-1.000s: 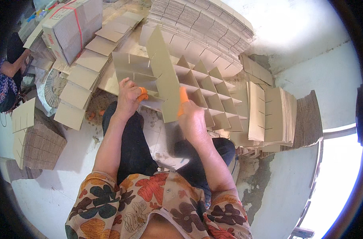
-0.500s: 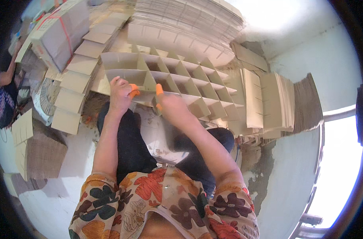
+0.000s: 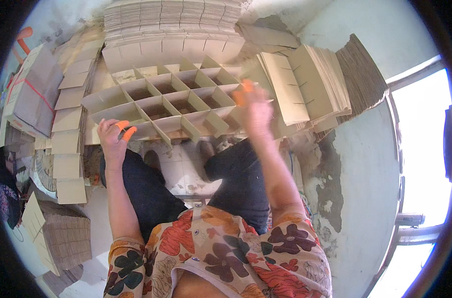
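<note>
A cardboard divider grid (image 3: 178,104), made of slotted strips crossed into several open cells, lies in front of me on a low work surface. At its near left corner is my left hand (image 3: 114,138), with orange covers on the thumb and forefinger. Those fingers are curled round the edge of the nearest strip. My right hand (image 3: 258,111), also with orange-covered fingers, is at the right end of the grid. Motion smears it, so its grip on the card there cannot be made out.
Behind the grid rises a tall stack of slotted cardboard strips (image 3: 173,32). More upright strips (image 3: 320,84) stand at right by the wall. Overlapping card pieces (image 3: 67,144) line the left, beside a strapped box (image 3: 34,92). Another cardboard stack (image 3: 67,238) is at lower left.
My hands have moved apart, the left to the grid's near left corner and the right to its right end. The view has shifted, and the grid's near side now appears straighter across.
</note>
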`<state>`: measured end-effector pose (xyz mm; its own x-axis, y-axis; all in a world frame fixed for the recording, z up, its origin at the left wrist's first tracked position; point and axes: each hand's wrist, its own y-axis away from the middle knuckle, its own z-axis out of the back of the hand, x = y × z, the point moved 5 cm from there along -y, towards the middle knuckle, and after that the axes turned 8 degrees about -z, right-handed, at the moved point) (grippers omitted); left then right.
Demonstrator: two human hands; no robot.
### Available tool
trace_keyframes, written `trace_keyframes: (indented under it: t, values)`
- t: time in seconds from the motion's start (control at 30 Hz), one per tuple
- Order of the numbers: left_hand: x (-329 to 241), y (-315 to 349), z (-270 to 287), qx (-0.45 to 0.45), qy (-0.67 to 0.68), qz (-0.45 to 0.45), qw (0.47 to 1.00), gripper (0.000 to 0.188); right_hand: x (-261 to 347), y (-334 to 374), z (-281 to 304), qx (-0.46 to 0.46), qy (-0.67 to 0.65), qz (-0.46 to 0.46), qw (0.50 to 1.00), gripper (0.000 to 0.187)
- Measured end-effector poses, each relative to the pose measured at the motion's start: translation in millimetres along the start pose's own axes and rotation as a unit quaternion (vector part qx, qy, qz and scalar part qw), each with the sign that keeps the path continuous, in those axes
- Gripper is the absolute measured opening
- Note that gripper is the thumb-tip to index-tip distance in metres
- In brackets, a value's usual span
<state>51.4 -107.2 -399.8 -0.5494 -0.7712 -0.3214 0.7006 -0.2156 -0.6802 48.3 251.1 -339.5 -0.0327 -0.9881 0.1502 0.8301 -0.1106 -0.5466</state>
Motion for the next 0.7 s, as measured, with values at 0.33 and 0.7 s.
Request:
trace_keyframes:
  t: [0.33,0.7]
  values:
    - [-10,-6,-1,-0.019,0.003,0.001,1.000,0.030,-168,23,-18,0.228,0.236,-0.132,0.935,0.029]
    - [-7,2,7,-0.049,-0.012,0.017,0.999,0.034,-186,6,-3,0.180,0.125,-0.110,0.969,0.013]
